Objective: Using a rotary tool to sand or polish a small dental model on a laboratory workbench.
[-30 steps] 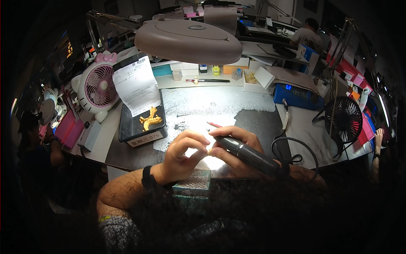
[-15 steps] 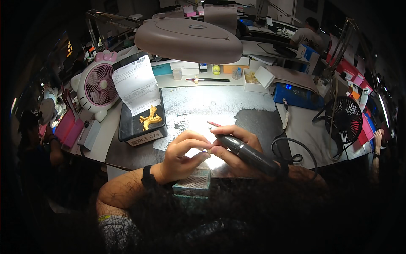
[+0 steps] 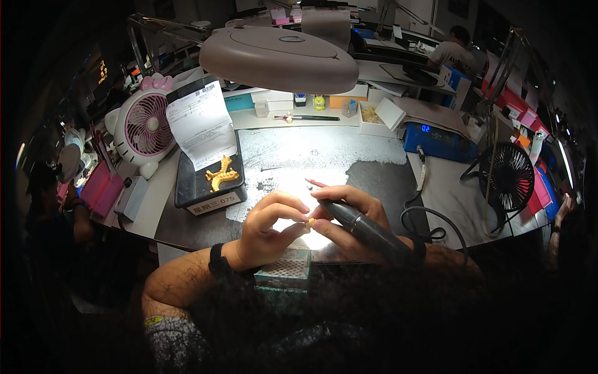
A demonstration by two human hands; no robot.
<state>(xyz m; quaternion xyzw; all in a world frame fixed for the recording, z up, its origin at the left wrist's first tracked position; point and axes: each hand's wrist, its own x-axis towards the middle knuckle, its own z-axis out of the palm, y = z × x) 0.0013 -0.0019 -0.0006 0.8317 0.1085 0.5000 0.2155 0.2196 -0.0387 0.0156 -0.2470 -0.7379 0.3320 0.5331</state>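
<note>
Tiny yellowish piece (image 3: 311,222) sits between the two hands, right at the fingertips. Left hand (image 3: 265,232) has it in a narrow pinch grip; right hand (image 3: 359,198) is wrapped round a chunky black pen-shaped tool (image 3: 369,230), fingertips up by the piece. Worktop (image 3: 381,177) is dark with a scuffed pale patch (image 3: 271,144), big lamp (image 3: 280,61) overhead. Black tray (image 3: 192,187) with yellow model parts (image 3: 223,176) off left, pink-and-white fan (image 3: 148,128) near it, person (image 3: 453,57) way back.

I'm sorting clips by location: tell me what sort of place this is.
Probably a workshop, perhaps a dental lab: the right hand holds a thick, dark pen-like tool, a black tray holds yellow, curved pieces resembling dental models, and a large lamp hangs over the bench.
</note>
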